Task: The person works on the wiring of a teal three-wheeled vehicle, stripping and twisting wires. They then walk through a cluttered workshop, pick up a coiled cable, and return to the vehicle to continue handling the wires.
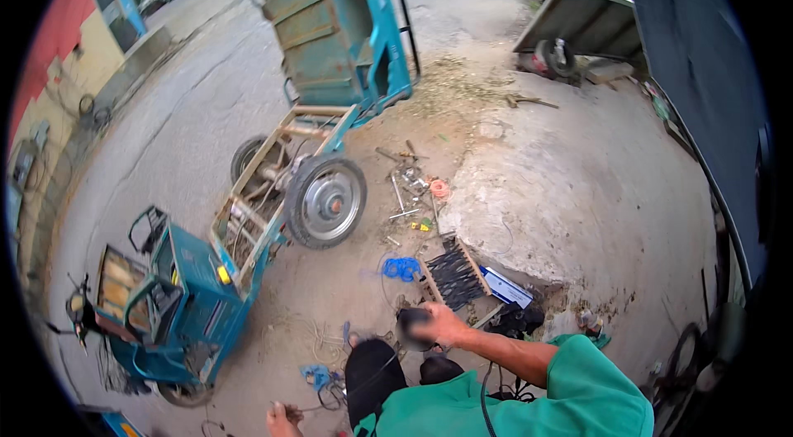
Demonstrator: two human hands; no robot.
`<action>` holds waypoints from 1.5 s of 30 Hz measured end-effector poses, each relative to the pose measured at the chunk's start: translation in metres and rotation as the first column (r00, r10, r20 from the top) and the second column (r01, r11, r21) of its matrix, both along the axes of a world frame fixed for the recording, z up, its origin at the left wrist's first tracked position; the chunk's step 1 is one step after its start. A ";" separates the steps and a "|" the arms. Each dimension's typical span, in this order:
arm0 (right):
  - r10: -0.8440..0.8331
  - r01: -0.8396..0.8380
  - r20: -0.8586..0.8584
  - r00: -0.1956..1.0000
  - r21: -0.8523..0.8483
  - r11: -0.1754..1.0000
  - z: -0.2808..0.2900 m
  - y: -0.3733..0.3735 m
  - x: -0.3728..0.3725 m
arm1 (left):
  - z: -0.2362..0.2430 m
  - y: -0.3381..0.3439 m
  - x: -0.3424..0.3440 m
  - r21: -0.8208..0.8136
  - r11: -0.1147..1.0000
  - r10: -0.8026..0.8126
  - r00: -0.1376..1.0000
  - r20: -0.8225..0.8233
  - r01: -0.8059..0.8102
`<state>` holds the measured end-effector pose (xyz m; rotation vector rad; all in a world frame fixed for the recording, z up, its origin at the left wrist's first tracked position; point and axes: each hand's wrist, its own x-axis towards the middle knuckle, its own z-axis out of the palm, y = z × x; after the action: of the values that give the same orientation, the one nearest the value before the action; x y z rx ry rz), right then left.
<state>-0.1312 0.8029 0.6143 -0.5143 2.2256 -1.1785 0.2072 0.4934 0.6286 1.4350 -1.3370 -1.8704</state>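
My right hand (443, 326) reaches out in front of my knees and is closed round a black, rounded, cup-sized thing (412, 328), blurred, so its kind is unclear. At the lower edge, my left hand (283, 420) is partly cut off; its fingers are pinched together at the end of a thin dark wire (318, 409) that runs toward my legs. A low stool with a black woven seat (456, 276) stands just beyond my right hand. Beside it lie a blue-and-white box (505, 287) and a coil of bright blue cord (402, 269).
A teal cargo tricycle (194, 288) stands at the left, its cargo bed (318, 32) tipped up. Near its rear wheel (325, 201), several metal tools (403, 193) and an orange coil (439, 189) lie scattered on the ground. A dark panel (698, 65) rises along the right.
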 end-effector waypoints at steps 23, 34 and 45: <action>-0.148 0.151 0.397 0.906 0.024 0.988 0.009 -0.298 -0.149 | -0.011 -0.250 -0.149 0.253 0.947 0.260 0.934 -0.246 -0.197; 0.014 -0.038 0.481 0.876 0.040 0.998 -0.006 -0.357 -0.230 | -0.005 -0.246 -0.194 0.047 0.933 0.360 0.925 -0.119 -0.357; 0.126 -0.141 0.530 0.839 -0.013 0.990 -0.016 -0.386 -0.295 | 0.008 -0.219 -0.251 -0.019 0.907 0.421 0.907 0.021 -0.421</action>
<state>-0.4265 0.4172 0.5986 -0.2791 1.6966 -1.0594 -0.0439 0.2743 0.6363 1.5935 -0.9487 -1.5584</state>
